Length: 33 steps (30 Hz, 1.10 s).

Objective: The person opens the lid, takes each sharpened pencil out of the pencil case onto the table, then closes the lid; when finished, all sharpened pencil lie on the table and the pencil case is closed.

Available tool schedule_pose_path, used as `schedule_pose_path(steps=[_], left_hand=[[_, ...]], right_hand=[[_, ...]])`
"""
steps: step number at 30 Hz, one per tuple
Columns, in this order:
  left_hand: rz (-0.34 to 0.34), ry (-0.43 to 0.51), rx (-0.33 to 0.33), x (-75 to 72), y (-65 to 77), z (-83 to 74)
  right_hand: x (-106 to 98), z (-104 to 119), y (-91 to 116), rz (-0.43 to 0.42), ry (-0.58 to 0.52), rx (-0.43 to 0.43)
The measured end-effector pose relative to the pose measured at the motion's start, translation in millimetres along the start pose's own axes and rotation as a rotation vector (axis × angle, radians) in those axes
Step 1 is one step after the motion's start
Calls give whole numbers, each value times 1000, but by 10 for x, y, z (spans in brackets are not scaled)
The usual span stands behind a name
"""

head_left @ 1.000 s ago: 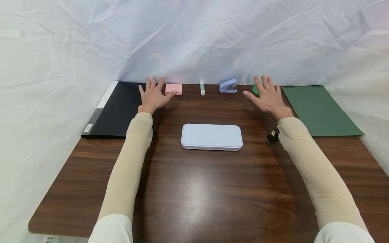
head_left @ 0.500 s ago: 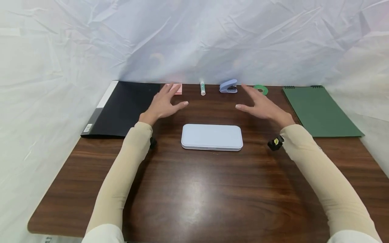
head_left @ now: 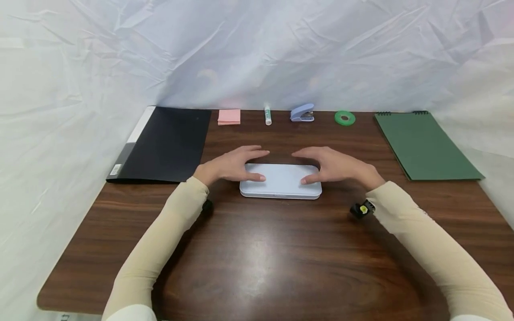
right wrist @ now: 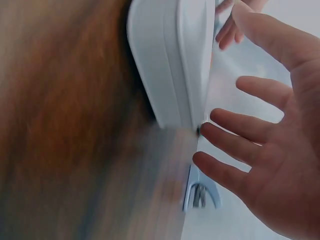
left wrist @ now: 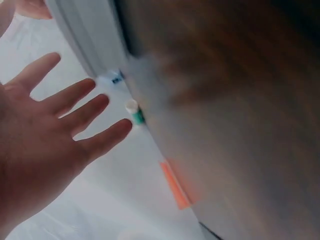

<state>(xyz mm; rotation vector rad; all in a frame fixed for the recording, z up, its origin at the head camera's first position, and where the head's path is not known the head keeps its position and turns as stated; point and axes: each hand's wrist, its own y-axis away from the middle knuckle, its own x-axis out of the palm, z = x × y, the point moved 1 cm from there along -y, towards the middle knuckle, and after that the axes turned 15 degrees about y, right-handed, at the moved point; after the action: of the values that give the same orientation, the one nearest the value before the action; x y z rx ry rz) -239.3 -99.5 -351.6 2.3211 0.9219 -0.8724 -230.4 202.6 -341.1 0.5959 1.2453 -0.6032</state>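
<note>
A flat white case with rounded corners lies in the middle of the wooden table. My left hand hovers over its left end, thumb above the lid and fingers reaching past the far edge. Over the right end, my right hand mirrors it. In the left wrist view the left hand has its fingers spread, with nothing in them. The right wrist view shows the right hand likewise spread beside the end of the case.
Along the back edge lie pink sticky notes, a glue stick, a lavender stapler and a green tape roll. A black folder is at left, a green spiral pad at right. White sheeting hangs behind.
Both hands have drawn back from the table's far side and inward, and now stand over the ends of the white case. The tape roll and sticky notes are uncovered. The case has stayed put.
</note>
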Motion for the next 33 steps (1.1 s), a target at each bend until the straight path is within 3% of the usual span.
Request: schedule_pose_path(steps=[10, 20, 33], left_hand=[[110, -84, 27, 165, 37, -146], [117, -143, -7, 235, 24, -196], [64, -232, -4, 288, 13, -262]], right_hand=[[92, 213, 56, 80, 47, -16], [115, 300, 58, 90, 125, -16], [132, 311, 25, -16, 199, -48]])
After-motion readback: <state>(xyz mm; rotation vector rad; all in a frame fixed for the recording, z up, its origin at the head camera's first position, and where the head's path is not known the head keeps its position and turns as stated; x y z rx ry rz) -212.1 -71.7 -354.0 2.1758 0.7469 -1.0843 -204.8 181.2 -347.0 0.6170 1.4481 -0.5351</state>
